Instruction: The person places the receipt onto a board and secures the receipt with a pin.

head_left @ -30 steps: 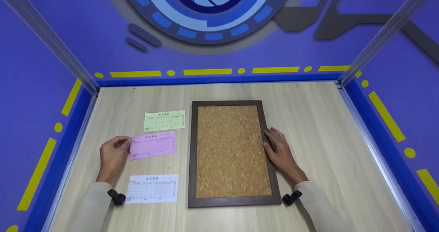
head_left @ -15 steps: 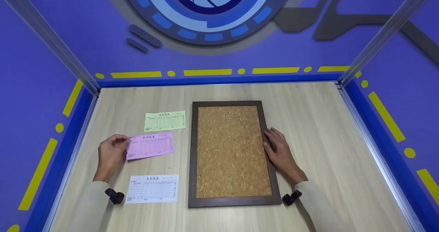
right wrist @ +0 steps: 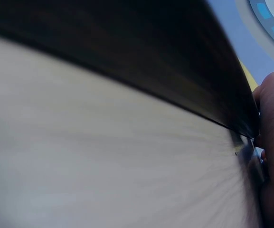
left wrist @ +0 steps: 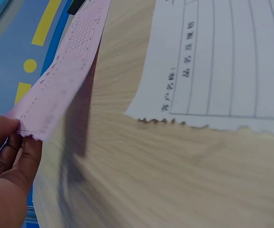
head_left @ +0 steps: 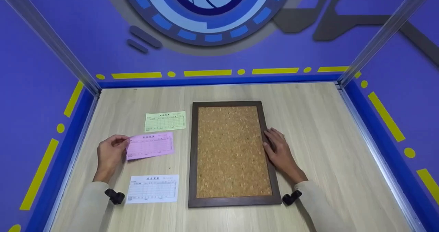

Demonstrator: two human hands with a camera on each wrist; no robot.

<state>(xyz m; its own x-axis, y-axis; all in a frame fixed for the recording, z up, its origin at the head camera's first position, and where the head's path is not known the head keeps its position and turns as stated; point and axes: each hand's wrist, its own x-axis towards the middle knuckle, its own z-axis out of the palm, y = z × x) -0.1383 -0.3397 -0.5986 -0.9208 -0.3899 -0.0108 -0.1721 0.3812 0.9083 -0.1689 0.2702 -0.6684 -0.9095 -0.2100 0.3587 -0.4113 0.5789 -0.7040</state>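
Left hand (head_left: 110,153) pinches pink slip (head_left: 150,145) by its left edge; that end lifted off table (head_left: 319,129), w/ slip left of board (head_left: 230,153). Best to keep grip at edge, lift level, no crease. Right hand (head_left: 279,152) lies w/ fingers straight on board's right frame. Count: 3 slips, incl. green (head_left: 165,121) & white (head_left: 153,189); 1 board.

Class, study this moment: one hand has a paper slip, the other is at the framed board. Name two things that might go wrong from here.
The left hand pinches the pink slip only at its torn edge, so the thin paper may tear or fold. The right hand merely rests on the cork board frame, so the board may slide on the smooth table.
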